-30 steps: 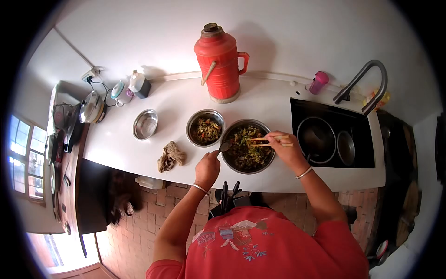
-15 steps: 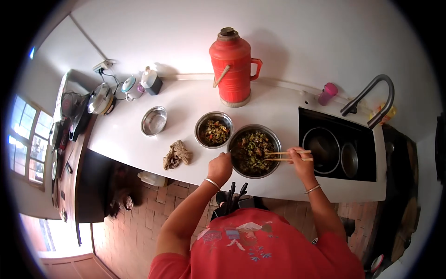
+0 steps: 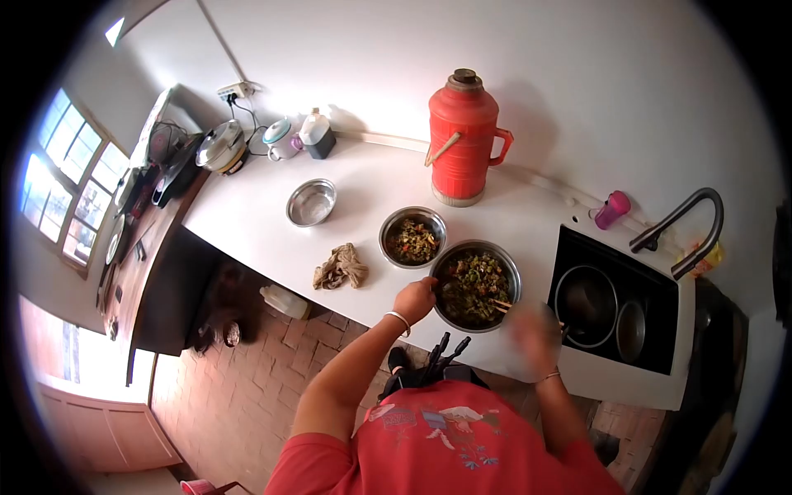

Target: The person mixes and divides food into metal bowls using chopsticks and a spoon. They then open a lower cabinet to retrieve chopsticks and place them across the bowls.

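A steel bowl (image 3: 519, 276) full of chopped greens mixed with small bits (image 3: 472, 289) stands at the counter's front. My left hand (image 3: 415, 299) is closed on its left rim. At the bowl's lower right, my right hand (image 3: 535, 334) is smeared by motion. Wooden chopsticks (image 3: 501, 306) stick out from it, their tips over the food. A smaller steel bowl (image 3: 385, 244), behind and to the left, holds a similar mix with red and yellow bits. Further left are an empty-looking steel bowl (image 3: 311, 203) and a crumpled brown cloth (image 3: 340, 267).
A tall red thermos (image 3: 464, 140) stands behind the bowls. On the right, a dark sink (image 3: 652, 272) holds pans, with a curved faucet (image 3: 714, 223) and a pink cup (image 3: 612, 209) behind it. A dark-liquid bottle (image 3: 318, 136), lidded mug and cooker line the back left.
The whole view has shifted and tilted. My right hand has swung nearer to my body and blurred, drawing the chopsticks toward the bowl's lower right. My left hand stays on the rim.
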A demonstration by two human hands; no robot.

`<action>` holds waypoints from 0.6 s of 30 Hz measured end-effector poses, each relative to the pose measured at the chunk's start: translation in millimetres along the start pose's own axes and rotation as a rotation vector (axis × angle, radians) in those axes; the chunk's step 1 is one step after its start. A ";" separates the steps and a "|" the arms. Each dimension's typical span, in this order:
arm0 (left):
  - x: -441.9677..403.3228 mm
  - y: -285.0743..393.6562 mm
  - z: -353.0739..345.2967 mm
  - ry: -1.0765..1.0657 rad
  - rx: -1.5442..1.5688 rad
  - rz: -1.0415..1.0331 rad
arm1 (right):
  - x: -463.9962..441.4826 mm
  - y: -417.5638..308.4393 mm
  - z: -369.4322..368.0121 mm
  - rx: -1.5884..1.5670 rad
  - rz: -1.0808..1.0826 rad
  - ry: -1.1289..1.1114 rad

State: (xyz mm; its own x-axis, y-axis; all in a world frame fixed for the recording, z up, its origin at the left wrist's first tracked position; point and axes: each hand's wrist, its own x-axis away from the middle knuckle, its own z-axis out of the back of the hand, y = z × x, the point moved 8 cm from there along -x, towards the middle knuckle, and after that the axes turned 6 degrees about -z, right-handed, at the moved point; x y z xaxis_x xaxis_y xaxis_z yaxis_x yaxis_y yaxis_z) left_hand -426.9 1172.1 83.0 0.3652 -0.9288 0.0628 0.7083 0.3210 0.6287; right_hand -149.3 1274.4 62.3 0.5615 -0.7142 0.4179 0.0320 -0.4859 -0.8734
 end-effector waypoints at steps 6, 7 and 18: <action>27.6 0.4 21.6 0.141 0.172 0.143 | 2.6 40.3 18.7 0.056 -0.114 -0.096; 36.2 -2.9 27.9 0.259 0.209 0.110 | 5.0 47.2 18.9 0.111 -0.121 -0.140; 229.7 -97.7 -9.1 0.256 0.299 0.540 | 33.5 88.7 -43.9 0.343 -0.411 -0.403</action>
State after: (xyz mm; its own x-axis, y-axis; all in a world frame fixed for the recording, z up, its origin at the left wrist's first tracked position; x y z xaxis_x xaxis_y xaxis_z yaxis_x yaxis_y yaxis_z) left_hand -406.7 929.1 29.0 0.7795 -0.5671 0.2661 0.2016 0.6293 0.7506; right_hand -163.9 1185.2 9.8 0.7102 -0.2284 0.6659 0.5334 -0.4427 -0.7207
